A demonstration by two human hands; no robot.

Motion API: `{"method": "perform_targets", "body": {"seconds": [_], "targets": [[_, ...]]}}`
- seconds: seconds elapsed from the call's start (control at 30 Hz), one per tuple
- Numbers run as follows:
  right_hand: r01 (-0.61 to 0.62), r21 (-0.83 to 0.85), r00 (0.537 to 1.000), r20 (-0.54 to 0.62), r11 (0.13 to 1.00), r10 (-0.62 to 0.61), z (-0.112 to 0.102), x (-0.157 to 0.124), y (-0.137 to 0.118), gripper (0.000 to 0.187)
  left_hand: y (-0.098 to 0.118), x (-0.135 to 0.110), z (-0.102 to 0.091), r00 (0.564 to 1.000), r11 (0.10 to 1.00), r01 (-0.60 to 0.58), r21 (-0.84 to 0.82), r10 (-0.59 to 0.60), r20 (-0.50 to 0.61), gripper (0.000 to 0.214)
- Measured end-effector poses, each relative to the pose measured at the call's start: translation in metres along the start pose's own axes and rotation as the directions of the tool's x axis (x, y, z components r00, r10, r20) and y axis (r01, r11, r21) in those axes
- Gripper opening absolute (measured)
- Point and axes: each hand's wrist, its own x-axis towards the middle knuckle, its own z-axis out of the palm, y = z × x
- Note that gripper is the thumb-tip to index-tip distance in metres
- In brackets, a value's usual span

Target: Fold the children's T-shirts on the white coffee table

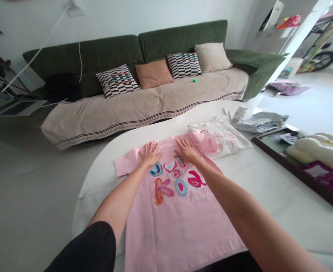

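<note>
Flat on the table (264, 189) lies a pink T-shirt (180, 223), front side up, its neckline toward the sofa (180, 36) and its hem toward the person. Both hands rest palm down on its upper part: the left hand (150, 154) near the neckline on the left, the right hand (187, 152) just across from it, each with fingers spread and neither pinching the cloth. Colourful painted-looking letters and shapes run over the chest, partly covered by the right arm. Beside the right sleeve, and partly under it, is a white shirt (234, 136) with pink markings. Farther right come a crinkled plastic bag (262, 121) and a dark-rimmed tray (299, 177), which carries a puffy cream object (322, 149) and a purple item (323, 175). Beyond the table, the green sofa bears a beige throw (144, 104), four cushions, among them a tan cushion (154, 73), and a small bright ball (195, 81).
</note>
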Motion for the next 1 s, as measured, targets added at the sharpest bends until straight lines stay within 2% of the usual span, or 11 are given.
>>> {"method": "perform_targets", "body": {"seconds": [0.1,0.2,0.27,0.33,0.4,0.6,0.77,0.87,1.0], "targets": [[0.013,-0.008,0.999,-0.031,1.000,-0.013,-0.007,-0.055,-0.020,0.061,0.007,-0.049,-0.001,0.990,0.992,-0.124,-0.019,0.122,-0.063,0.059],[-0.008,-0.004,0.999,-0.048,1.000,0.008,0.001,-0.130,-0.034,0.063,0.012,-0.116,0.015,0.956,0.956,-0.291,-0.034,0.289,-0.052,0.058],[-0.049,-0.013,0.998,-0.036,0.999,0.048,0.009,-0.170,-0.037,0.061,0.014,-0.150,0.027,0.959,0.959,-0.281,-0.032,0.280,-0.042,0.058],[-0.082,-0.029,0.996,-0.027,0.996,0.082,0.015,-0.192,-0.037,0.060,0.015,-0.167,0.034,0.971,0.972,-0.233,-0.020,0.232,-0.056,0.059],[-0.100,-0.047,0.994,-0.035,0.994,0.099,0.018,-0.196,-0.035,0.060,0.015,-0.170,0.037,0.975,0.978,-0.209,-0.006,0.208,-0.078,0.059],[-0.118,-0.088,0.993,-0.015,0.989,0.117,0.017,-0.179,-0.029,0.058,0.014,-0.153,0.034,0.975,0.979,-0.202,0.001,0.201,-0.095,0.058],[-0.139,-0.080,0.981,0.126,0.987,0.148,-0.001,-0.175,-0.035,0.059,0.025,-0.152,0.021,0.987,0.988,-0.154,-0.019,0.155,0.041,0.059],[-0.158,-0.074,0.978,0.126,0.985,0.166,-0.011,-0.192,-0.052,0.064,0.038,-0.179,0.018,0.990,0.990,-0.140,-0.005,0.140,0.014,0.061],[-0.179,-0.045,0.982,0.054,0.983,0.182,0.000,-0.240,-0.076,0.069,0.036,-0.247,0.034,0.981,0.985,-0.171,0.024,0.173,-0.090,0.060]]}}
